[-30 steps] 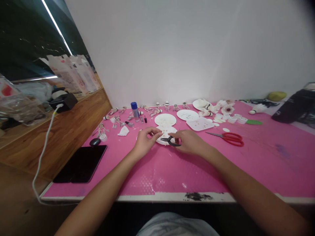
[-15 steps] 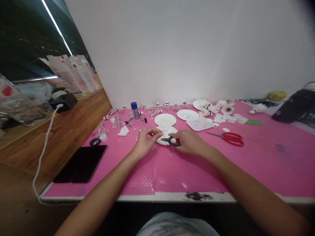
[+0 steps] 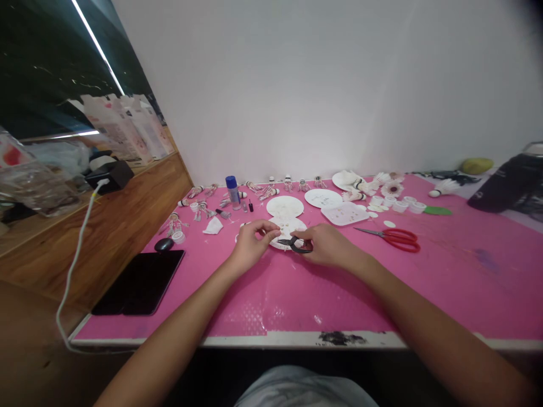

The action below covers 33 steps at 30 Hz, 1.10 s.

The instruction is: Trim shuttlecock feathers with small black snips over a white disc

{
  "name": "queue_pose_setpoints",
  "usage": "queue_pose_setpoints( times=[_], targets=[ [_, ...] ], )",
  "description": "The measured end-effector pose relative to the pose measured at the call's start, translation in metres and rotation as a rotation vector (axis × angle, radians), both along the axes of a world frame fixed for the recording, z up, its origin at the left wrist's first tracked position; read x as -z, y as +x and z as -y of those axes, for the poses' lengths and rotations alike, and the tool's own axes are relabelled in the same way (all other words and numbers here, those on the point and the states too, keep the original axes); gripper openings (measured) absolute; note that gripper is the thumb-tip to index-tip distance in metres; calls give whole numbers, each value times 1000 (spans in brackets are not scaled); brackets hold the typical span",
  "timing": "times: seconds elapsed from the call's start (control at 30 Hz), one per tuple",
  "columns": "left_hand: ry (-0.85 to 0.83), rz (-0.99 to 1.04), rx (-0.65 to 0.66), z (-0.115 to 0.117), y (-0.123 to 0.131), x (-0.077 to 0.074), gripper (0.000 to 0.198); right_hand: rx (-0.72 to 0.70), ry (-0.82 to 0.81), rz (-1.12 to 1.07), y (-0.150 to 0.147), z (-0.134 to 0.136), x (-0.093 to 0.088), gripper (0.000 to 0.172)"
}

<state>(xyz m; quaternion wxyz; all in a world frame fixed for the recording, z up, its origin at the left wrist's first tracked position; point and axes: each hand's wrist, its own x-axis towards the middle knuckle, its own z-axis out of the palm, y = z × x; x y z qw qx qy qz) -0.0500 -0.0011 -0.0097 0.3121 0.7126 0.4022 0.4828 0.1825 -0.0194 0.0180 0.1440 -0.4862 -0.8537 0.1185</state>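
My right hand (image 3: 326, 246) is shut on small black-handled pliers (image 3: 294, 244), their jaws pointing left across a white round disc (image 3: 289, 229) on the pink mat (image 3: 322, 299). My left hand (image 3: 253, 244) rests at the disc's left edge, its fingertips drawn together just beside the pliers' tips. Anything between those fingertips is too small to make out. The lower part of the disc is hidden by both hands. Just beyond it lies a second white disc (image 3: 285, 207).
Red-handled scissors (image 3: 392, 238) lie to the right. Along the back stand several small feathered figures (image 3: 269, 192), a blue-capped spray can (image 3: 232, 190), a white tray (image 3: 344, 213) and shuttlecock feathers (image 3: 443, 187). A black tablet (image 3: 138, 281) and mouse (image 3: 163, 244) lie left.
My hands and the pliers have shifted only slightly. Nothing has been taken up or let go.
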Motion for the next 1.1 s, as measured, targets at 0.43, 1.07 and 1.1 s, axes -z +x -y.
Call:
queue_pose_setpoints(
  times=[0.43,1.07,1.1],
  targets=[
    [-25,-6,13,1,1,1,16,-6,1,26,1,-1,2,40],
    [-65,-8,24,3,2,-2,15,-22,-9,44,2,1,-1,33],
    [-63,-6,25,3,3,-1,15,-24,-13,46,2,1,-1,33]
  ],
)
